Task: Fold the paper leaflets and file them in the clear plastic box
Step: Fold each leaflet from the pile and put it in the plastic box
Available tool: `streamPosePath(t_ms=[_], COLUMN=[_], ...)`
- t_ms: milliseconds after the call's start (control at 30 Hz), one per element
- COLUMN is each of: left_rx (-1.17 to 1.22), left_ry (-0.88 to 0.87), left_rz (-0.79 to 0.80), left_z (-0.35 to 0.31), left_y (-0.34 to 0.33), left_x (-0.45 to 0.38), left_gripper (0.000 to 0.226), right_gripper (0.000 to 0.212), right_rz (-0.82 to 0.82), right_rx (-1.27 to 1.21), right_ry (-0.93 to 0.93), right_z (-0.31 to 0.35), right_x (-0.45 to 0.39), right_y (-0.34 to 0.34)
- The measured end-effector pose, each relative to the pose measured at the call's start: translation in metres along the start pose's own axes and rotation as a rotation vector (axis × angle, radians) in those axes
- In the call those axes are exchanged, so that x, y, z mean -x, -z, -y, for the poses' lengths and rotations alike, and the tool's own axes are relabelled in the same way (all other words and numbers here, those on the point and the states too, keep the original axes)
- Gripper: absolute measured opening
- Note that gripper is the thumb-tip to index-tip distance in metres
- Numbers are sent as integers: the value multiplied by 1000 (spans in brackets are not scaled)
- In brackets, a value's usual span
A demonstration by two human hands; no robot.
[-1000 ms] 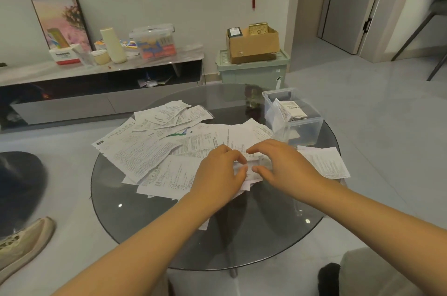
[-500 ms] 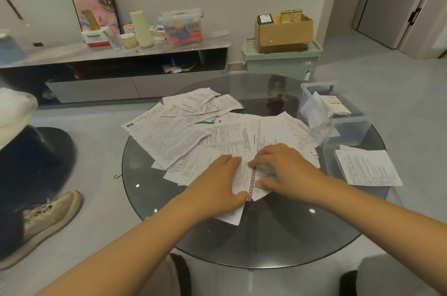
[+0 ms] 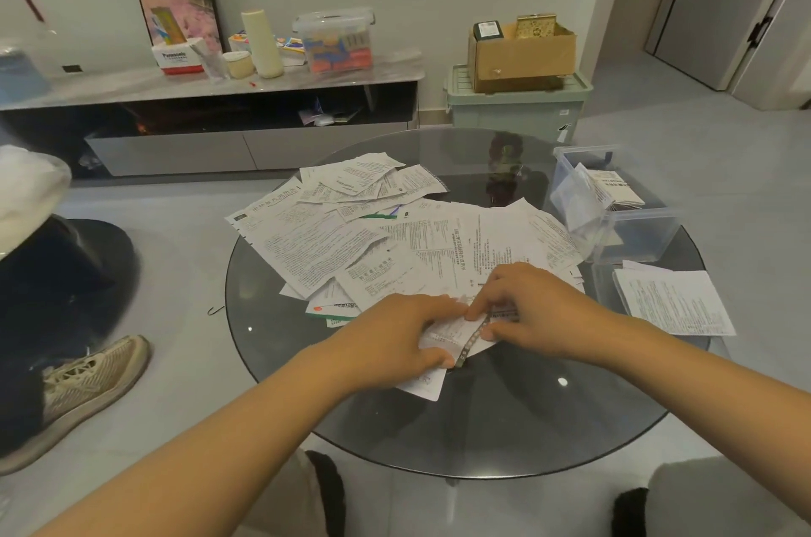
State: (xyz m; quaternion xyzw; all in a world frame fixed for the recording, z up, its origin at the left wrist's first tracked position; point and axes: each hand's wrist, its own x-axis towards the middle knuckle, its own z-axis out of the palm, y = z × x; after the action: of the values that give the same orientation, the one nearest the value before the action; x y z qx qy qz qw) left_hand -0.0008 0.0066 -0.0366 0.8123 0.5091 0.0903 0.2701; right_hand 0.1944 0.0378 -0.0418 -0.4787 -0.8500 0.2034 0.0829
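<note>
Several printed paper leaflets (image 3: 351,238) lie spread in a loose pile over the round glass table (image 3: 504,418). At the pile's near edge a small leaflet (image 3: 452,339) is partly folded. My left hand (image 3: 395,339) grips its left side with curled fingers, and my right hand (image 3: 540,312) pinches its right side along the crease. The clear plastic box (image 3: 636,229) stands at the table's far right with a few folded leaflets inside. One flat leaflet (image 3: 676,304) lies alone just in front of the box.
A low TV cabinet (image 3: 210,84) with bottles and boxes runs along the back wall. A green storage bin (image 3: 518,106) carrying a cardboard box stands behind the table. Another person's shoe (image 3: 87,383) and dark trouser leg are on the floor at left.
The view has swung left and closer. Both hands stayed on the small leaflet at the pile's near edge and have drawn its sides together along the crease.
</note>
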Motion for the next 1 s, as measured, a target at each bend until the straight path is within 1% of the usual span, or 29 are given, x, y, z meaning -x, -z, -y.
streamPosePath(t_ms=[200, 367, 467, 567, 700, 767, 867, 933, 1000], left_rx=[144, 388, 510, 537, 492, 510, 537, 585, 634], left_ry=[25, 22, 34, 38, -39, -20, 33, 82, 155], left_rz=[2, 5, 28, 55, 137, 103, -13, -67, -118], left_z=[4, 2, 0, -1, -5, -7, -8, -4, -1], left_y=[0, 4, 5, 7, 7, 6, 5, 4, 3], left_x=[3, 5, 6, 6, 12, 14, 13, 12, 12], left_gripper=[50, 42, 42, 47, 60, 53, 35, 32, 35], right_gripper=[22, 25, 16, 7, 5, 5, 2, 3, 7], right_rz=[-16, -56, -101, -158, -173, -183, -220, -248, -239], right_rx=[-57, -188, -207, -222, -261, -297, -350, -395, -470], right_ry=[-2, 35, 45, 35, 43, 40, 34, 4, -41], right_z=[-6, -3, 1, 4, 9, 12, 18, 22, 24], right_x=[13, 22, 24, 26, 32, 33, 30, 24, 18], right_y=[7, 16, 17, 20, 26, 27, 24, 21, 19])
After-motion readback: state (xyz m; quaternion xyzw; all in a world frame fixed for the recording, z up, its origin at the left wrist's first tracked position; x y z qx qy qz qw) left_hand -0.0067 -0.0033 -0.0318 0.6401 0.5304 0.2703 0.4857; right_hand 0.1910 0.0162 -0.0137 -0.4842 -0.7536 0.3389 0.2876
